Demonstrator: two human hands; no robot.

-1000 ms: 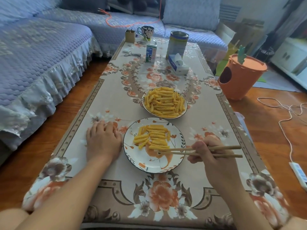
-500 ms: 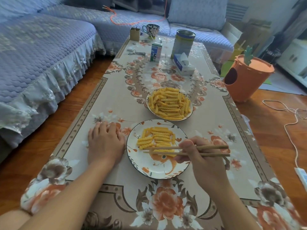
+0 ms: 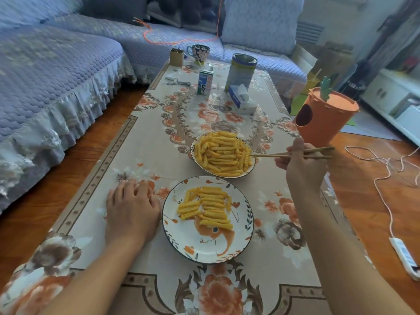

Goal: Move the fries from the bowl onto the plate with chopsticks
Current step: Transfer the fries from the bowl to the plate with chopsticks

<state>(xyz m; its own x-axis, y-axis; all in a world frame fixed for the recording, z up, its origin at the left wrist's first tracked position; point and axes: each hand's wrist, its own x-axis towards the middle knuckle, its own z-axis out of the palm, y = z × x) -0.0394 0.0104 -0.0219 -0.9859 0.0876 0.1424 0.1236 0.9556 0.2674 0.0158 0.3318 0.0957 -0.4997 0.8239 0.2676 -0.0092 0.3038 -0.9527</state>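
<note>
A bowl (image 3: 197,165) heaped with yellow crinkle-cut fries (image 3: 222,153) sits mid-table. Nearer me lies a white patterned plate (image 3: 188,244) carrying a smaller pile of fries (image 3: 208,206) on its far half. My right hand (image 3: 300,162) is right of the bowl and grips a pair of wooden chopsticks (image 3: 268,155). Their tips touch the bowl's right edge of fries, and no fry is lifted between them. My left hand (image 3: 131,208) rests flat on the tablecloth just left of the plate, fingers together, holding nothing.
At the table's far end stand a milk carton (image 3: 205,83), a tall tin (image 3: 242,71), a tissue pack (image 3: 242,101), a mug (image 3: 200,52) and a small box (image 3: 176,56). An orange carrot-shaped bin (image 3: 325,119) stands right of the table. A sofa runs along the left and back.
My right hand has carried the chopsticks from over the plate up and right to the bowl's right edge. The fries on the plate stay put. My left hand has not moved.
</note>
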